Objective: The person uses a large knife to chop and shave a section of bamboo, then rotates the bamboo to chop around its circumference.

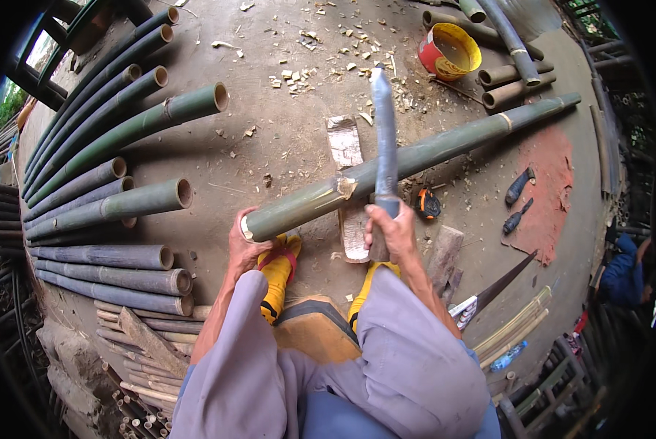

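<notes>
Chips litter an earthen floor (269, 150), above which a green bamboo pole (445, 148) slants across a wooden block (355, 233). The person's left hand (246, 245) curls around the pole's near end; the right hand (392, 228) is closed around the handle of a long blade (385, 132), pointing away over the pole. Rightward lie a tape measure (429, 204) and saw (500, 287); leftward, bamboo lengths (123, 205).

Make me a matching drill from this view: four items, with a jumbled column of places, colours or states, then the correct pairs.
Column one:
1. Left hand
2. Right hand
3. Bucket
4. Tape measure

Column two:
A. Orange and black
B. Gripping the large knife
C. Red outside, yellow rim
D. At the near end of the bamboo pole

Pairs: 1-D, 2-B, 3-C, 4-A
</notes>
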A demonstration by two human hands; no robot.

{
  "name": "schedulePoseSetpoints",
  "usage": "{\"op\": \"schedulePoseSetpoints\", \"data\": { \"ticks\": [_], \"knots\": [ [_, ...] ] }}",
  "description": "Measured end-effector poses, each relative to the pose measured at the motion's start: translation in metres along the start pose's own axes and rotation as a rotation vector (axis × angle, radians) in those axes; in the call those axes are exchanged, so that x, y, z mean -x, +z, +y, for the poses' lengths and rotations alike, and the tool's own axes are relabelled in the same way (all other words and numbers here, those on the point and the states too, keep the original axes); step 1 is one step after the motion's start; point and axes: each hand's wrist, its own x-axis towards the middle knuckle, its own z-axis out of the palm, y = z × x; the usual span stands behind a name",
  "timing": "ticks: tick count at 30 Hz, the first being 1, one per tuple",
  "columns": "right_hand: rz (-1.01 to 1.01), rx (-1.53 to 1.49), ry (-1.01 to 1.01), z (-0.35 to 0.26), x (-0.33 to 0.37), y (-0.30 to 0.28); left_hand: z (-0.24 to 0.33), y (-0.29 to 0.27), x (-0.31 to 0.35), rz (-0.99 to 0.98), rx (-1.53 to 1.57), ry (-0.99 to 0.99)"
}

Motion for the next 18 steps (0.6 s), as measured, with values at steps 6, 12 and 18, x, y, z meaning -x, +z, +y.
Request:
{"op": "schedulePoseSetpoints", "data": {
  "ticks": [6, 12, 18],
  "knots": [
    [0.061, 0.008, 0.109, 0.0, -0.006, -0.032, 0.007, -0.006, -0.005, -0.079, -0.025, -0.096],
    [-0.104, 0.059, 0.044, 0.035, 0.007, 0.004, 0.012, -0.01, -0.007, -0.101, -0.05, -0.13],
    [0.235, -0.09, 0.017, 0.007, -0.017, -0.032, 0.009, -0.008, -0.005, -0.086, 0.014, -0.139]
  ]
}}
